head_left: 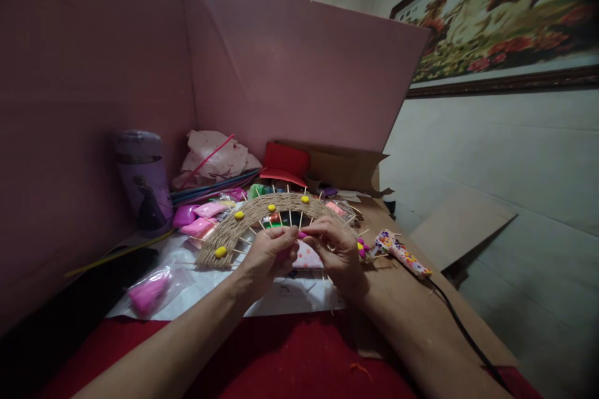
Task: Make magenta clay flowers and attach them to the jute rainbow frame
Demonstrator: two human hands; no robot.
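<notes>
A small piece of magenta clay [302,235] is pinched between the fingertips of my left hand [269,257] and my right hand [337,254], which almost meet. Both hands are closed, and their fingers hide most of the piece. Just behind them stretches an arch wound with brown twine [229,232], with thin sticks poking out along its edges. Several yellow clay dots [239,215] sit spaced along it. By my right hand, a magenta flower [365,243] with a yellow middle shows near the arch's right end.
Bagged pink clay [150,293] rests on white paper at the left, near a purple tumbler [144,184]. More clay packets [201,225] lie behind the arch's left side. At the right, a flower-patterned glue gun [402,254] with a black cord lies on cardboard [449,318]. Red cloth [290,355] covers the front.
</notes>
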